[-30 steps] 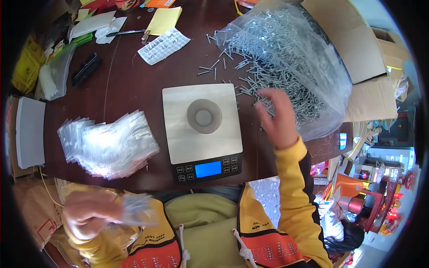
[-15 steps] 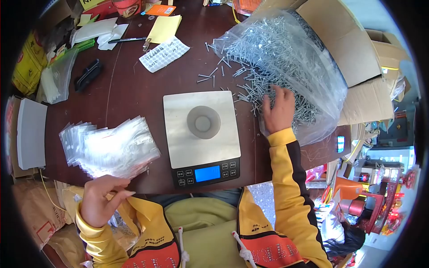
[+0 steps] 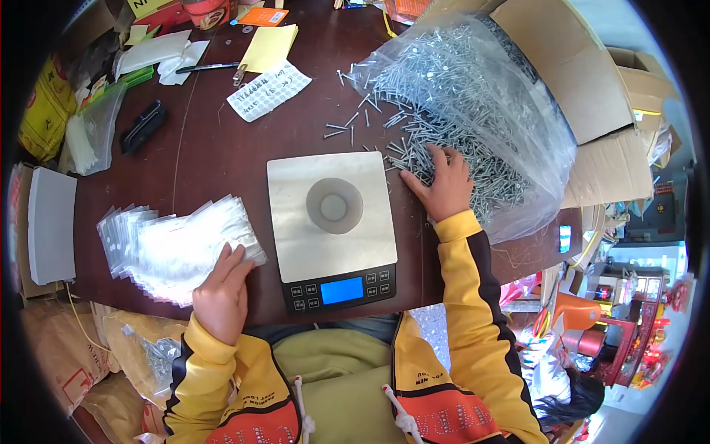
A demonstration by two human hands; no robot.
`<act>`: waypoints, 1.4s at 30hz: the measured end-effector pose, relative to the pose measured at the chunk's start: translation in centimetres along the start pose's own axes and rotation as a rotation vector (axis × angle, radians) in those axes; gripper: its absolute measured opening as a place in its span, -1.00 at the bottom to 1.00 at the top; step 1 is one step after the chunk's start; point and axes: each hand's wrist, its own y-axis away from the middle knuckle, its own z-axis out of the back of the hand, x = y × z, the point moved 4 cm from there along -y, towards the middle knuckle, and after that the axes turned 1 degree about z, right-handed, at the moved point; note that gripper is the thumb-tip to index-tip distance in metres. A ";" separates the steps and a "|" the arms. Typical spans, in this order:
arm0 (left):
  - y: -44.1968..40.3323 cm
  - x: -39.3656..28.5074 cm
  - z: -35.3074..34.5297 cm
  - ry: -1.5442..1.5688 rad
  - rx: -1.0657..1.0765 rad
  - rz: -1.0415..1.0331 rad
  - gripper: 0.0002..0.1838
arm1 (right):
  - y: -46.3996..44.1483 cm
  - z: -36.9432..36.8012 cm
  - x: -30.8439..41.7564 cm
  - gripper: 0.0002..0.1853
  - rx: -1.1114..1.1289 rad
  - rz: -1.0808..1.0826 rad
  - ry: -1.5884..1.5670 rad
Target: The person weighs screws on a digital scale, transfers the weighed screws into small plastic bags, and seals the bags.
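My right hand (image 3: pixel 446 185) rests over the near left side of a heap of silver screws (image 3: pixel 418 137), thumb and fingers spread on them. More screws fill a clear plastic bag (image 3: pixel 481 96) behind and to the right. To the left, my left hand (image 3: pixel 223 292) touches the right end of a fanned stack of clear zip bags (image 3: pixel 177 248), its fingers stretched over the top ones. Between the hands is a digital scale (image 3: pixel 299 222) with a lit blue display. A grey round cup (image 3: pixel 334 206) stands on its plate, and its inside shows no screws.
Behind the scale lie a sheet of white round stickers (image 3: pixel 269 92), a yellow notepad (image 3: pixel 270 48) and a pen (image 3: pixel 214 66). A black object (image 3: pixel 143 127) is further left. Open cardboard box flaps (image 3: pixel 566 66) stand at the right, and a white box (image 3: pixel 52 226) at the left.
My left hand has moved up and right from the table's front edge onto the zip bags. My right hand has shifted slightly left on the screws, its fingers spreading.
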 end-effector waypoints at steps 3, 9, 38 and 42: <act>0.1 0.6 0.1 0.042 -0.028 0.000 -0.75 | -0.3 -0.4 0.1 -0.49 0.050 0.010 -0.111; -0.1 0.2 0.7 0.111 -0.066 0.088 -0.87 | -1.3 0.3 -1.1 -0.62 0.115 0.117 -0.504; -0.2 -0.7 1.6 0.234 -0.113 -0.032 -0.80 | -0.8 7.5 10.8 -0.78 0.494 0.134 -1.235; -0.4 -0.9 2.5 0.298 -0.137 0.057 -0.75 | -1.1 7.8 7.3 -0.77 0.536 -0.106 -1.392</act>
